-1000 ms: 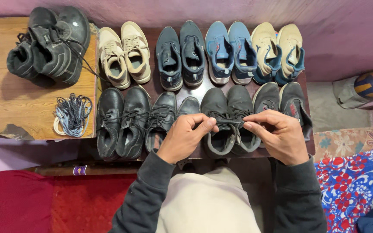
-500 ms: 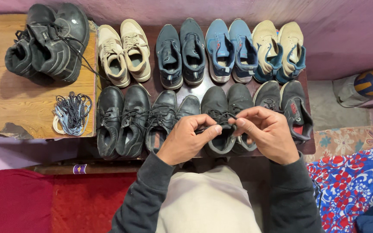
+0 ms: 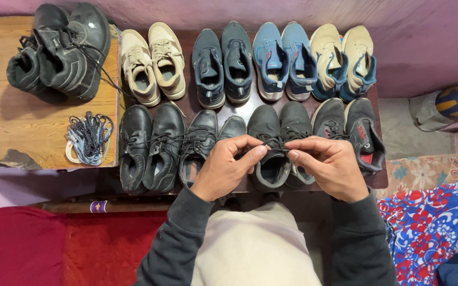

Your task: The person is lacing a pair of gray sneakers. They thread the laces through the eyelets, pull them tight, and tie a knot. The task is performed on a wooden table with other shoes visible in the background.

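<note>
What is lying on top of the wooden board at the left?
On the wooden board sit a pair of black boots at the back and a bundle of blue and dark laces near the front. Whatever lies beneath the boots is covered.

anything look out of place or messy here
Mostly tidy: the shoes sit paired in two rows. The black boots on the wooden table are piled crookedly, one against the other, laces trailing. A loose bundle of laces lies beside them, away from any shoe.
</note>
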